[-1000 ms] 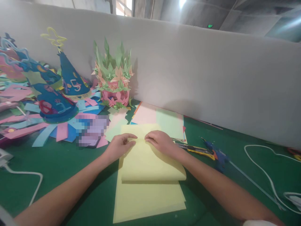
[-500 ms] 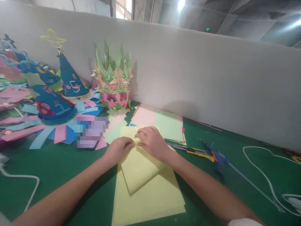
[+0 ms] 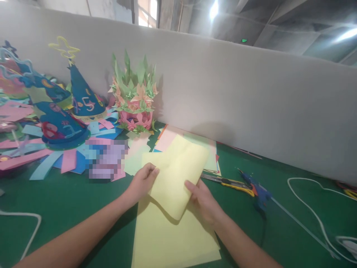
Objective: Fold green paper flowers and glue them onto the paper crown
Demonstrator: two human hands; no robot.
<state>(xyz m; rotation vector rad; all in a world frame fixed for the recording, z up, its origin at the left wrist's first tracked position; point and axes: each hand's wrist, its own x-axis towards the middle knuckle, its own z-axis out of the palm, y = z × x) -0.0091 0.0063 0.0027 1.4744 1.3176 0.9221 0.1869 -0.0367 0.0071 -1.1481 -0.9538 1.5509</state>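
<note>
Head view: a folded yellow sheet (image 3: 178, 175) is held tilted between a person's bare hands, above yellow paper (image 3: 173, 245) on a green bench (image 3: 83, 197). The left hand (image 3: 143, 182) has its grip pinching the sheet's left edge; the right hand (image 3: 205, 199) has its grip pinching the right edge, thumb on top, with a cutter (image 3: 237, 184) and glue gun (image 3: 260, 193) lying farther right

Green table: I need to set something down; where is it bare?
Bare: between the blue glue gun and the looped white cable; also between the left forearm and the paper strips. Crowded: back left, with cone hats; centre, under the yellow sheets.
</note>
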